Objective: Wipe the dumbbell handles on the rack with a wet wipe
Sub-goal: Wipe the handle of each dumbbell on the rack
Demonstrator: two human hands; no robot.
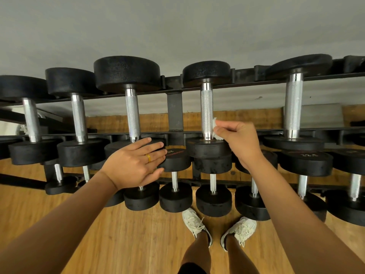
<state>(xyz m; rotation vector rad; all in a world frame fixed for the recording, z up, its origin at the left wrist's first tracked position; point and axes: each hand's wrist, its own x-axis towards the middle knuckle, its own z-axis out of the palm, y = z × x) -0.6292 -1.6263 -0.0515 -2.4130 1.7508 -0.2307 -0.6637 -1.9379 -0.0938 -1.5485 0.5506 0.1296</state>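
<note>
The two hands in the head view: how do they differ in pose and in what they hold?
The left hand lies with straight fingers on a black dumbbell head; the right hand is curled. The left hand holds nothing; the right hand pinches a white wet wipe against a knurled handle. The left hand wears a gold ring; the right hand shows none. Both are ungloved.
</note>
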